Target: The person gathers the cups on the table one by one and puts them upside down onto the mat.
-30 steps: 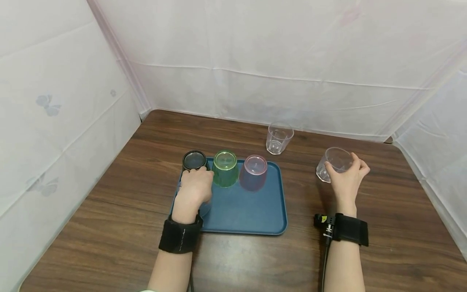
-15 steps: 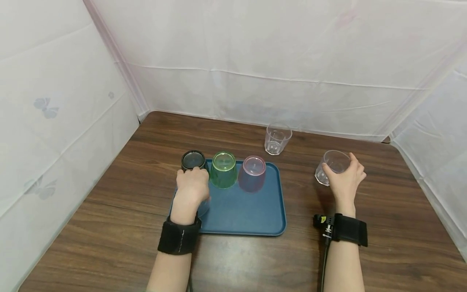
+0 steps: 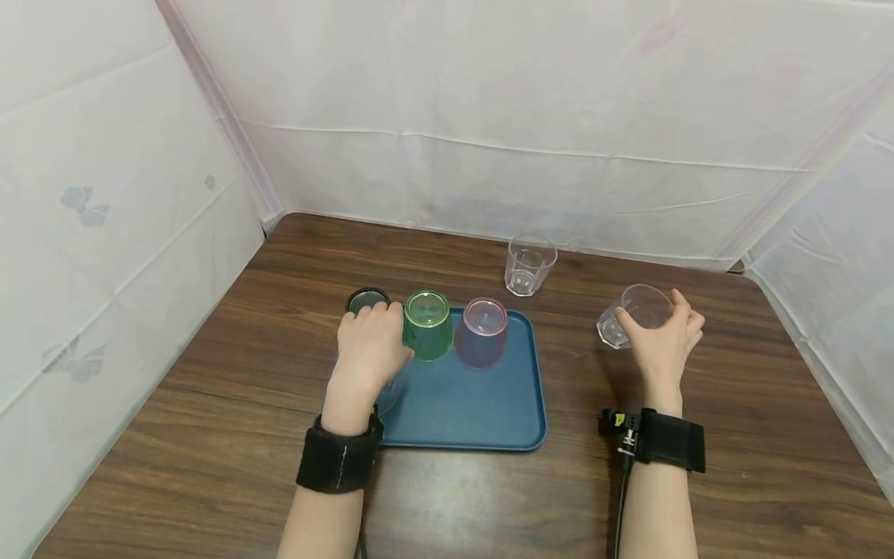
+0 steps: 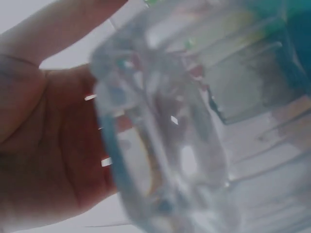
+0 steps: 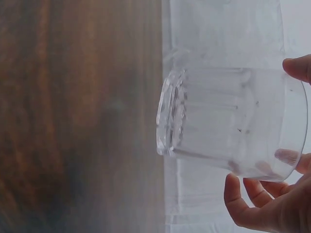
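On the blue tray (image 3: 475, 407), a clear glass (image 3: 389, 394) stands upside down, mostly covered by my left hand (image 3: 370, 341) in the head view. In the left wrist view its base is close to the palm, and a gap shows between palm and glass; the fingers spread loosely around it. Green (image 3: 428, 332), pink (image 3: 482, 340) and dark (image 3: 366, 297) glasses stand inverted along the tray's back, the dark one partly hidden by my left hand. My right hand (image 3: 661, 338) holds another clear glass (image 5: 218, 121) near its rim, mouth up and slightly tilted, raised off the table.
One more clear glass (image 3: 529, 268) stands upright at the back of the wooden table (image 3: 461, 505). White sheeting (image 3: 447, 178) hangs behind the table and along both sides. A cable (image 3: 621, 497) runs along my right forearm.
My left hand has risen from the inverted clear glass, its thumb now spread outward. The right hand's glass has lifted and tilted slightly. The other glasses have kept their places.
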Tool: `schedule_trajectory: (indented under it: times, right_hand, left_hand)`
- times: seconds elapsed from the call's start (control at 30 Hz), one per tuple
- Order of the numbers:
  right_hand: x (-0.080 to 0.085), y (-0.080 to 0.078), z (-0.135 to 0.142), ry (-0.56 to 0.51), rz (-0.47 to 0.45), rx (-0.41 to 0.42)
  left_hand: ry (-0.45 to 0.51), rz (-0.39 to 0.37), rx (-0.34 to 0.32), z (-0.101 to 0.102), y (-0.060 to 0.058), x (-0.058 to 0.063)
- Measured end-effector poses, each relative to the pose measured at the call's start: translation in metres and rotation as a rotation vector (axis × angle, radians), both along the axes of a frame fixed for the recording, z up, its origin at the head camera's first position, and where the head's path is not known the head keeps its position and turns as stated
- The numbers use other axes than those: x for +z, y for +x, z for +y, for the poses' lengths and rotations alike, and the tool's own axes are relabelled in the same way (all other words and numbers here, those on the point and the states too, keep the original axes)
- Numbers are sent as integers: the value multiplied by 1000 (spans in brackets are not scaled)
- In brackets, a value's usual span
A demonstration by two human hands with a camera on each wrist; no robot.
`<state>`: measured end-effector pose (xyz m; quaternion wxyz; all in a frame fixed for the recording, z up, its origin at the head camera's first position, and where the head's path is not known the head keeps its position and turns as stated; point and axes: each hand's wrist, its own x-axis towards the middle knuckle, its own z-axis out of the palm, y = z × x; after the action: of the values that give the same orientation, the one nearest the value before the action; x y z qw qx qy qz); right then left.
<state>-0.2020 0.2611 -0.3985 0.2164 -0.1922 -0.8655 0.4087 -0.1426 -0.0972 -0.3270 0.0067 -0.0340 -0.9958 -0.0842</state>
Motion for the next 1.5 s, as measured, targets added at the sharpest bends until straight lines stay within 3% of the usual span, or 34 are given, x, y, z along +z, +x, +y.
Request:
schedule_trajectory:
  times: [0.2, 0.5, 0.97, 1.1, 1.5]
  right_hand:
    - [10, 2, -3, -23, -8, 0]
    - [19, 5, -8, -29, 10, 23]
    - [25, 6, -19, -85, 82, 43]
    - [25, 6, -21, -78, 100, 44]
    - [30, 12, -27, -83, 43, 122]
  left_hand:
    - [22, 154, 11, 3, -1, 3]
    - [53, 243, 1, 6, 0, 4]
    - [90, 332, -26, 9, -3, 1]
    - [106, 321, -26, 10, -3, 1]
    - [164, 345, -47, 12, -5, 1]
